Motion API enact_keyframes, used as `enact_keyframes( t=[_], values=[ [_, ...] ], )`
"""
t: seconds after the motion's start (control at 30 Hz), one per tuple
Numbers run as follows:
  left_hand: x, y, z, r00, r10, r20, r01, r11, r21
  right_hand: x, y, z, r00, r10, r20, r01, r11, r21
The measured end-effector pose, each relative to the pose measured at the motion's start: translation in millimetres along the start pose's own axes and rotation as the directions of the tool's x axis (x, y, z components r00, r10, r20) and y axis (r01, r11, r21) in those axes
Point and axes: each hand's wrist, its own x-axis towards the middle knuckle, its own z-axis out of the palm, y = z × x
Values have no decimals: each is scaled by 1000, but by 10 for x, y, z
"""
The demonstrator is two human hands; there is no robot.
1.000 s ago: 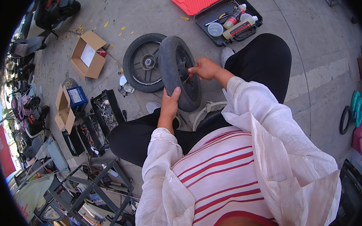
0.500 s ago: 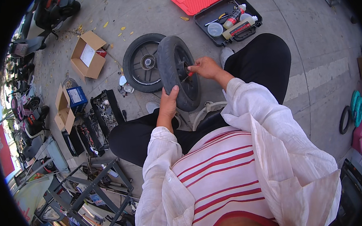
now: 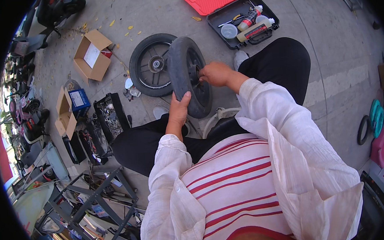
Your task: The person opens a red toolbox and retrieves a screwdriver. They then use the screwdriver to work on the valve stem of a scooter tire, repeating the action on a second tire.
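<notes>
Two hands on one small black rubber tyre [image 3: 184, 72], stood upright on its tread between the knees. Left hand [image 3: 179, 112] pressed flat against the near tread, fingers [image 3: 183, 98] together, thumb wrapped round the edge. Right hand [image 3: 214, 73] curled at the tyre's hub side, fingertips hidden, grip not clear. Behind the tyre, touching it, black spoked wheel [image 3: 150, 66] flat on concrete. Beyond the tyre, open red-lidded plastic tool case [image 3: 227, 5]. Left of the wheel, open brown cardboard box [image 3: 92, 55].

Both arms reach forward, hands close together.
The left hand [image 3: 179, 113] lies palm-down with fingers spread and curled over a rim; the right hand [image 3: 214, 73] is bent at the wrist, fingers tucked inward, gripping.
</notes>
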Motion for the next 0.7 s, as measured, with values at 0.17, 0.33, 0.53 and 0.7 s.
enact_keyframes(
  t=[0.17, 0.33, 0.53, 0.7],
  values=[
    [-55, 78, 57, 1000, 5, 14, -6, 999, 41, 121, 113, 13, 988, -1, 153, -15, 995, 103],
    [-31, 77, 47, 1000, 13, 18, -14, 997, 74, 115, 158, 8, 990, -46, 130, 32, 994, 107],
    [-25, 67, 37, 999, 23, 22, -24, 998, 66, 77, 99, -14, 987, 55, 151, -81, 982, 172],
    [-8, 64, 25, 1000, 21, 20, -22, 998, 65, 78, 149, 18, 987, -37, 156, 13, 989, 151]
  ],
)
